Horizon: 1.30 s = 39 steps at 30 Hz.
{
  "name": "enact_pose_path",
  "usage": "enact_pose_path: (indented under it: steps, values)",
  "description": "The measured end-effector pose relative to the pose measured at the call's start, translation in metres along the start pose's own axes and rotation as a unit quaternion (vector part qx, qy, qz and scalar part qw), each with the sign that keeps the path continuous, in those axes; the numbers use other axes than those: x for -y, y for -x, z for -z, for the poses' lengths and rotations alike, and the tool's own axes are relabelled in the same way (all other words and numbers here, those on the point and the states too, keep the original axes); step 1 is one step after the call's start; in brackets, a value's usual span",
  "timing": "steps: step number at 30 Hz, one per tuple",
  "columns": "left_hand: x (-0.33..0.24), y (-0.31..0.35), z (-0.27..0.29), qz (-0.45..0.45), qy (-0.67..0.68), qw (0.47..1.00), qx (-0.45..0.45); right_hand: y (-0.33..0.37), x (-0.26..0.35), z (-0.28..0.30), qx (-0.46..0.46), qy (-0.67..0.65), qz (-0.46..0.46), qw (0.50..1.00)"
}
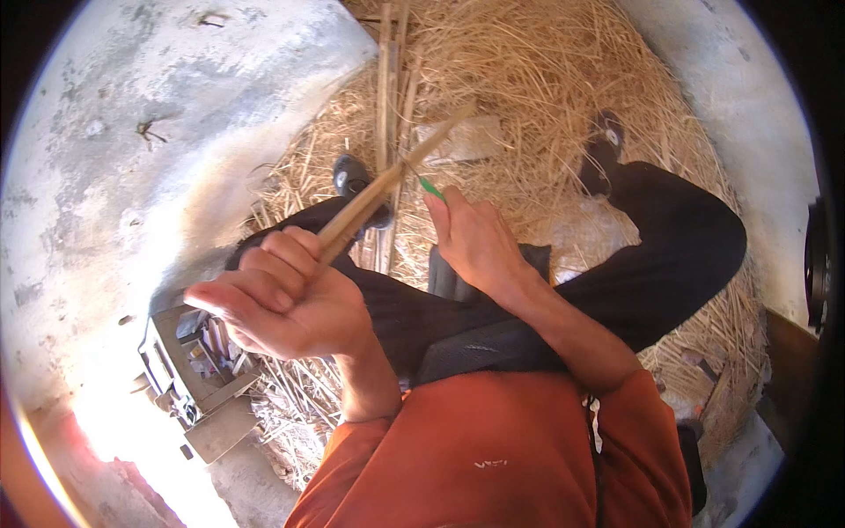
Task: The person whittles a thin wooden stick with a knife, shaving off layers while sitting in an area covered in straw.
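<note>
My left hand (299, 304) is closed around the lower end of a pale bamboo strip (363, 208). The strip slants up and to the right, in front of my knees. Closed on a slim green-handled tool (430, 187), my right hand (482, 245) is beside the strip's middle. A thin dark tip runs from the green part to the strip, too small to make out whether it is a blade. The palm hides the rest of the tool.
Shavings (528, 53) cover the floor around my black shoes (350, 174). Long wooden strips (385, 97) lie upright in view beyond my left leg. An open box (198, 361) with small items stands at the left. Whitish walls (176, 106) rise on both sides.
</note>
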<state>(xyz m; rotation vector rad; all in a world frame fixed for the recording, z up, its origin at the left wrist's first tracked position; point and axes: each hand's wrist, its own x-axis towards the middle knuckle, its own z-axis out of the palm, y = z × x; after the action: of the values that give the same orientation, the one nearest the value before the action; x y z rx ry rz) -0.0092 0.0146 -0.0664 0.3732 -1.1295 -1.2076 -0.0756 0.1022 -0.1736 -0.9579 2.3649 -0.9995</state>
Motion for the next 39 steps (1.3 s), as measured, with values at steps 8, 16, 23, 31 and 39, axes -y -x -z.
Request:
enact_pose_path:
  steps: [8, 16, 23, 31, 39]
  values:
    - [0.000, 0.003, -0.019, 0.006, -0.022, 0.999, 0.030, -0.011, -0.001, 0.007, 0.018, -0.096, 0.010, 0.995]
    - [0.002, 0.001, -0.017, 0.022, 0.062, 0.991, 0.117, -0.030, -0.035, -0.001, 0.049, -0.123, -0.014, 0.991]
    - [0.003, -0.002, -0.014, 0.014, 0.002, 0.999, 0.045, -0.037, -0.043, -0.010, -0.015, -0.093, 0.030, 0.995]
    - [0.008, -0.012, -0.007, 0.001, 0.027, 0.998, 0.062, -0.038, -0.045, -0.011, 0.061, -0.093, 0.040, 0.993]
    - [0.002, -0.003, -0.003, 0.027, 0.029, 0.992, 0.123, -0.054, -0.067, -0.022, 0.040, -0.011, 0.052, 0.998]
